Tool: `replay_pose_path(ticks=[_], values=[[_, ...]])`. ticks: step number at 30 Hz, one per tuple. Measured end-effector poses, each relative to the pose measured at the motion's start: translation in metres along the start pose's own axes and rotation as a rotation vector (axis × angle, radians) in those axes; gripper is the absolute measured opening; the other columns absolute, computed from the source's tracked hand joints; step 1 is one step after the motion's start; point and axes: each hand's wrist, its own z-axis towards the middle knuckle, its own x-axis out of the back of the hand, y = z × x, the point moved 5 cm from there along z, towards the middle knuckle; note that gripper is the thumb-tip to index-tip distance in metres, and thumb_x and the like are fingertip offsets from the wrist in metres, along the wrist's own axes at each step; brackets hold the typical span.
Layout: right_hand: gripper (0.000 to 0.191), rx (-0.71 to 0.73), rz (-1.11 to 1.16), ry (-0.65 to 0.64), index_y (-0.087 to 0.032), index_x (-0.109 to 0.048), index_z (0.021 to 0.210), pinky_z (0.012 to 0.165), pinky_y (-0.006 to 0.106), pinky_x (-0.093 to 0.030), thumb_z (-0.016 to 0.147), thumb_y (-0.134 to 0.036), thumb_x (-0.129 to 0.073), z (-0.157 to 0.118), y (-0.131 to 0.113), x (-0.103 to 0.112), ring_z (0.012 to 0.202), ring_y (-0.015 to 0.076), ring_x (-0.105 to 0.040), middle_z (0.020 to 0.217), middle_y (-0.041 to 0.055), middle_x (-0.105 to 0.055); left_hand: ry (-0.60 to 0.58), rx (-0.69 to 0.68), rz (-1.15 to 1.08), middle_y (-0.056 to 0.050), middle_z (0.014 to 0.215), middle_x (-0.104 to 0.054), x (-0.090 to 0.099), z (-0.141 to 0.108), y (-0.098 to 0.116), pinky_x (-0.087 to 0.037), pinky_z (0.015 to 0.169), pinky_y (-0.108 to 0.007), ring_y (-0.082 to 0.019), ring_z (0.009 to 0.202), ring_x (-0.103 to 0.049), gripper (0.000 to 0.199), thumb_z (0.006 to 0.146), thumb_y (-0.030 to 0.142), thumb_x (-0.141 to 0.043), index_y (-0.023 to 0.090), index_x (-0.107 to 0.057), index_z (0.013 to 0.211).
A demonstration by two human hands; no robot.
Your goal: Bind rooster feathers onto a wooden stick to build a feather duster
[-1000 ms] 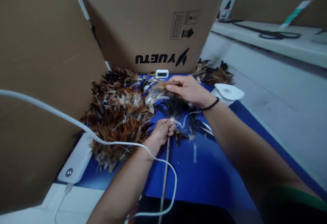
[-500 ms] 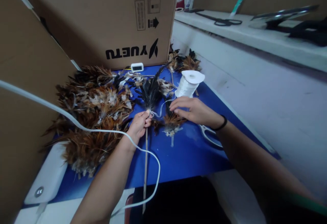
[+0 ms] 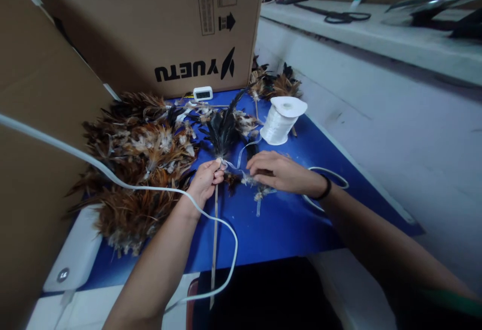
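Observation:
My left hand [image 3: 208, 179] is closed around the top of a thin stick [image 3: 215, 239], just under a bunch of black feathers [image 3: 221, 131]. Clear ribbon [image 3: 243, 154] runs from that binding towards a white spool [image 3: 280, 121] behind my right hand. Over a small feather bundle [image 3: 259, 192], my right hand [image 3: 273, 169] has its fingers curled. Its fingertips are partly hidden, so whether they hold anything is unclear.
Brown feathers [image 3: 143, 169] are heaped at the left on the blue table [image 3: 293, 229]. A white cable [image 3: 150, 188] crosses above my left forearm. Scissors handles [image 3: 331, 171] lie beside my right wrist. A white device [image 3: 75, 249] sits at the left; a large carton [image 3: 131, 18] stands behind.
My right hand has moved down onto the small feather bundle and its fingers have curled more. The scissors handles show more fully. My left hand keeps its hold; the view has shifted slightly.

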Motion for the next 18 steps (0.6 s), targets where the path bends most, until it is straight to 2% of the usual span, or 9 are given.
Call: replay_pose_path(ticks=[4,6,9,12,15,18], values=[[0.017,-0.221,0.2,0.091,-0.019,-0.059,0.094,0.059,0.023,-0.039,0.083,-0.028,-0.049,0.0,0.012,0.008,0.06,0.0104,-0.052,0.069,-0.0014,-0.06,0.011,0.012,0.002,0.0,0.06,-0.047,-0.001,-0.001,0.001,-0.013,0.033,-0.011,0.002,0.041,-0.027,0.026,0.067,0.025,-0.071,0.007,-0.053,0.062],[0.021,-0.24,0.245,0.118,-0.02,-0.059,0.097,0.058,0.022,-0.04,0.081,-0.03,-0.052,0.003,0.014,0.009,0.059,0.0105,-0.053,0.067,-0.002,-0.06,0.009,0.013,0.004,0.0,0.06,-0.047,-0.002,-0.002,0.002,-0.013,0.033,-0.011,0.002,0.041,-0.027,0.027,0.066,0.026,-0.072,0.007,-0.053,0.063],[0.022,-0.192,0.211,0.185,-0.019,-0.062,0.099,0.065,0.024,-0.043,0.081,-0.026,-0.053,0.015,0.013,0.018,0.068,0.0121,-0.056,0.076,0.0007,-0.063,0.001,0.004,0.009,0.001,0.06,-0.048,-0.004,-0.003,0.002,-0.013,0.033,-0.011,0.002,0.04,-0.027,0.028,0.065,0.027,-0.073,0.007,-0.053,0.063],[0.021,-0.072,0.131,0.24,-0.016,-0.066,0.095,0.075,0.026,-0.043,0.082,-0.018,-0.05,0.036,0.008,0.027,0.079,0.0134,-0.058,0.087,0.0048,-0.063,-0.011,-0.009,0.005,0.001,0.06,-0.047,-0.006,-0.004,0.002,-0.012,0.033,-0.012,0.002,0.04,-0.026,0.029,0.065,0.028,-0.073,0.008,-0.052,0.063],[0.022,0.012,0.073,0.193,-0.016,-0.068,0.093,0.078,0.027,-0.043,0.082,-0.013,-0.049,0.059,0.003,0.026,0.083,0.0138,-0.058,0.089,0.0062,-0.063,-0.015,-0.002,0.009,0.002,0.058,-0.046,-0.007,-0.005,0.002,-0.013,0.033,-0.012,0.002,0.039,-0.025,0.029,0.066,0.028,-0.072,0.008,-0.051,0.062],[0.021,0.034,0.067,0.098,-0.015,-0.068,0.091,0.079,0.026,-0.043,0.081,-0.01,-0.05,0.076,0.003,0.017,0.084,0.0136,-0.059,0.09,0.006,-0.064,0.006,0.01,0.012,0.003,0.056,-0.045,-0.006,-0.004,0.001,-0.013,0.034,-0.013,0.001,0.039,-0.025,0.027,0.067,0.027,-0.071,0.009,-0.051,0.063]])
